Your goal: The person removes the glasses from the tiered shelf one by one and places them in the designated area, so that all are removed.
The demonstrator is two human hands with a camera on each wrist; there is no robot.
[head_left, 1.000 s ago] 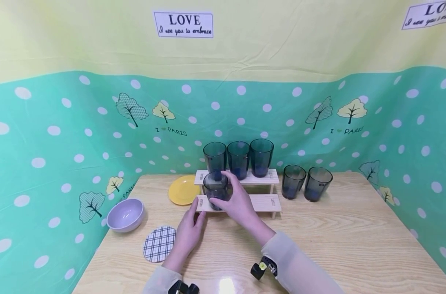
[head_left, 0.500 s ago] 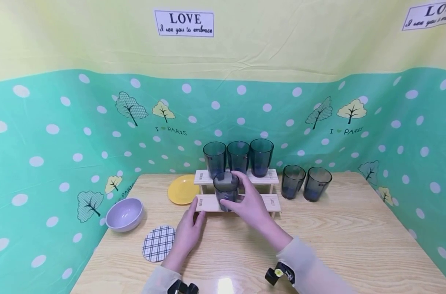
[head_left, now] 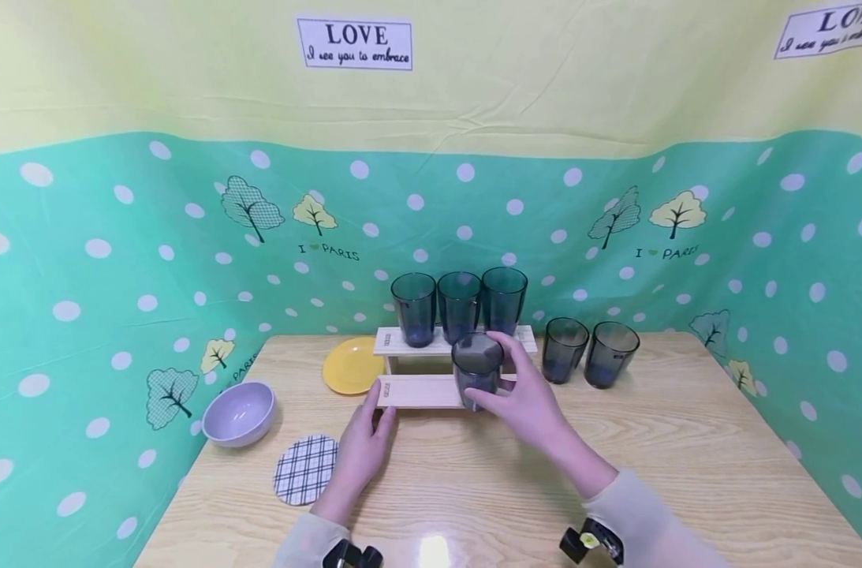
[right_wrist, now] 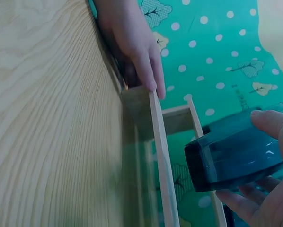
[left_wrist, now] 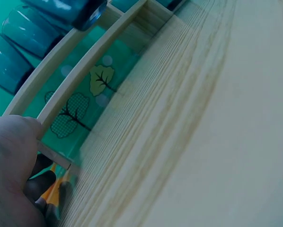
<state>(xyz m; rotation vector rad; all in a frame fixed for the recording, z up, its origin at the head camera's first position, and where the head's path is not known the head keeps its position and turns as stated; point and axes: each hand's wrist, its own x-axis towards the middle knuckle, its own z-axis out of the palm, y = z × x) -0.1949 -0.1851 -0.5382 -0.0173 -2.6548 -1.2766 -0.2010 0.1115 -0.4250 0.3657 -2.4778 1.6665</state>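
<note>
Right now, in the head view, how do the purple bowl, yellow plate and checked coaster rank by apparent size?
1. purple bowl
2. checked coaster and yellow plate: look alike; the plate lies farther back and partly behind the wooden rack, so unsure.

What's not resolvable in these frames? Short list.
- Head view: whether the held cup touches the lower shelf; the right hand covers its base.
- Right wrist view: the cup's rim, cut off by the frame edge.
- Left wrist view: left hand fingertips, hidden behind the shelf's end.
- Head view: the shelf's label, too small to read.
</note>
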